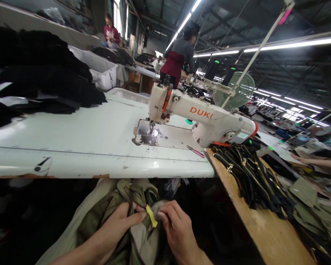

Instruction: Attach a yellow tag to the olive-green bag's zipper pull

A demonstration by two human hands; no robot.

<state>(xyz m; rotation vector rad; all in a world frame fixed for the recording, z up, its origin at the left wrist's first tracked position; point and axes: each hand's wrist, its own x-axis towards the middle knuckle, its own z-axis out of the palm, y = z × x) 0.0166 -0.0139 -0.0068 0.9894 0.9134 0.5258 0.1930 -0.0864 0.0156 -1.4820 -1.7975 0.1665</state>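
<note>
An olive-green garment with a paler inner side hangs below the front edge of the sewing table. My left hand is closed on its fabric, thumb pressed along a folded edge. Close by on the right, my right hand pinches another part of the cloth with thumb and fingertips. Between the two hands a small yellow strip lies against the garment. The lower part of the garment runs out of view at the bottom.
A white sewing machine stands on the pale table, with pink-handled snips nearby. Black zippers with gold teeth lie on a wooden board at right. Black fabric is piled at left. Two people work further back; another person's arm shows at right.
</note>
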